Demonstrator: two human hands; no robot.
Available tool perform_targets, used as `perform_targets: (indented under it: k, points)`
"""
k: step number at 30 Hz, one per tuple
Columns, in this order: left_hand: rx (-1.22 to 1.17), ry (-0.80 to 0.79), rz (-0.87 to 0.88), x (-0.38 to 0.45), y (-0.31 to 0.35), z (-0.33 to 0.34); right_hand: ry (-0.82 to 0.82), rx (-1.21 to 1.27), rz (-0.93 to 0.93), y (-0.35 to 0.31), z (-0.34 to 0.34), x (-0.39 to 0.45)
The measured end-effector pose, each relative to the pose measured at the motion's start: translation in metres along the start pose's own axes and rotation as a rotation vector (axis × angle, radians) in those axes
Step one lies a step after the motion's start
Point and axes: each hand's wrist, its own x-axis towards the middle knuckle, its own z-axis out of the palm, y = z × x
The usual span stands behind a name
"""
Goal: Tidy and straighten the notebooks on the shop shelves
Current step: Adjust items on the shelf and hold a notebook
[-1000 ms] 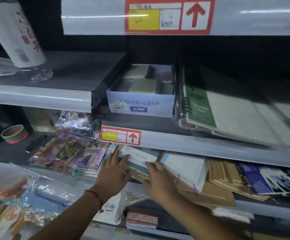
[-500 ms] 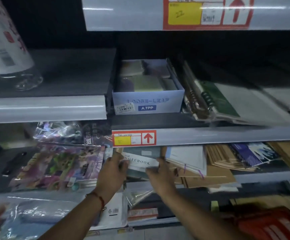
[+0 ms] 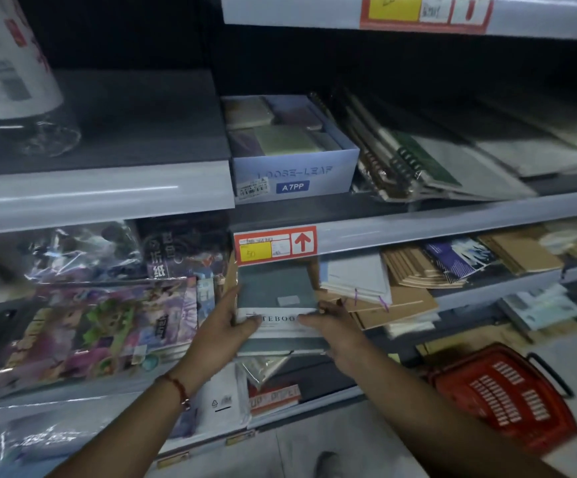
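While both hands grip grey notebook (image 3: 275,294), blue box (image 3: 294,174) holds small pads (image 3: 281,139)

Two bare forearms enter the frame from below, with no sleeves visible on either. Left hand (image 3: 225,334): no rings or gloves seen. Left wrist carries a thin red thread bracelet (image 3: 176,388) with what appears to be a small dark bead or clasp at its lower end; blur prevents confirmation. Right hand (image 3: 335,336): bare, wrist unadorned.
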Motion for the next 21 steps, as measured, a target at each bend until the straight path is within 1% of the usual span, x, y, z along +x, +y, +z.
perform_targets:
  k: [3,6,11,14,16,21]
  points:
    - [-0.051,0.017,-0.017,-0.009,0.0,-0.004,-0.045,0.09,0.034,0.001,0.0,-0.01]
    - [-0.053,0.038,-0.009,-0.018,-0.001,-0.005,-0.118,0.095,0.02,-0.001,0.0,-0.018]
    - [-0.017,0.007,0.015,-0.032,0.009,0.01,-0.15,0.053,-0.109,-0.006,-0.016,-0.035]
    - [0.016,-0.064,-0.009,-0.036,0.018,0.027,-0.123,0.015,-0.165,-0.011,-0.047,-0.051]
    - [0.095,-0.11,-0.005,-0.038,0.025,0.047,-0.107,-0.002,-0.195,-0.009,-0.075,-0.059]
    - [0.227,-0.213,0.062,-0.033,0.055,0.132,0.041,-0.046,-0.258,0.004,-0.165,-0.089]
